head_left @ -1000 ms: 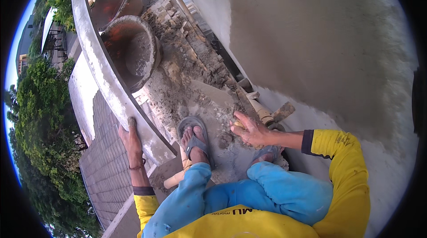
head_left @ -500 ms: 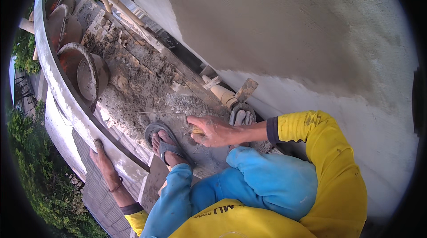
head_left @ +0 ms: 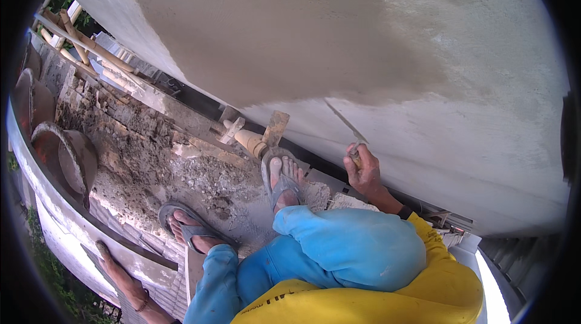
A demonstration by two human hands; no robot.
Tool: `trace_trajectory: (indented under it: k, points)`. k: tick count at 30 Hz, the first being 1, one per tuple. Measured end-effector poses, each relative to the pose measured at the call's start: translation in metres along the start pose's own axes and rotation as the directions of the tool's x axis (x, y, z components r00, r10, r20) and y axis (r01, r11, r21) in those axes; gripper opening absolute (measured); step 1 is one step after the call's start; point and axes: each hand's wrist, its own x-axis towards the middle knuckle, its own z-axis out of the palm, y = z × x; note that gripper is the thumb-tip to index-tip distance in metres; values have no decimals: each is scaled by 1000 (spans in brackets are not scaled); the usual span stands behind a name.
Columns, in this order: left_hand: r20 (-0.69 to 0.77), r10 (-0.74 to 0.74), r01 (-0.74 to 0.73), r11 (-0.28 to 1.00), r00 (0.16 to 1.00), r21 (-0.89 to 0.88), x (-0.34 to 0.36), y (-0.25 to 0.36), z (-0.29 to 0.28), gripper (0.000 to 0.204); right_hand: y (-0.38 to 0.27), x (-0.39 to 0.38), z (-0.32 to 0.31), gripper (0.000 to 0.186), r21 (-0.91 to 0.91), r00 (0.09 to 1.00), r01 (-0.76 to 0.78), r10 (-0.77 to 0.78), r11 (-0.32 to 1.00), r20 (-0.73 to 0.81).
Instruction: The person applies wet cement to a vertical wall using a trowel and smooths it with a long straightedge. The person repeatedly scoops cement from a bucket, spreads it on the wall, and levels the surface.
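One trowel was in the right hand, whose fingers were curled closed around its handle. Its thin blade, seen nearly edge-on, pointed up and to the left before the wall; whether it touched the surface could not be told. Behind its tip ran the lower border of a broad darker patch on the paler wall.

Down at the left, the left hand gripped the long bar close to its near end, thumb over the face, fingers mostly hidden.

Between wall and platform ran a narrow dark gap. Sandalled, the right foot stood near that edge, just beside a bamboo pole and an upright wooden piece; the left foot was nearer the bar. Rubble-strewn footing lay ahead of both feet, bounded by the wall side and the bar. Past the bar's end, tiled roofing showed below.

Three buckets stood in a row along the bar's inner side. In the nearest bucket, grey residue coated rim and inner wall; what the farther two held could not be made out.
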Motion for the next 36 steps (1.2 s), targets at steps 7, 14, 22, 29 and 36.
trace_trajectory:
  k: [7,14,22,29,36]
  points:
    - [127,32,-27,999,991,-45,-9,11,13,74,45,-35,-98,23,21,838,-107,102,994,-536]
    - [22,-24,28,979,999,-202,-13,22,28,62,33,-56,-99,13,-514,939,-345,293,785,-183]
    - [332,476,-581,656,814,482,-25,27,17,50,-2,-39,-132,13,-268,912,-284,173,921,-373]
    - [170,328,-366,759,929,539,-48,56,32,53,-9,-50,-145,16,-420,900,-259,60,870,-432]
    - [204,321,-377,841,925,389,-50,62,49,61,-15,-55,-167,15,-451,940,-278,143,848,-310]
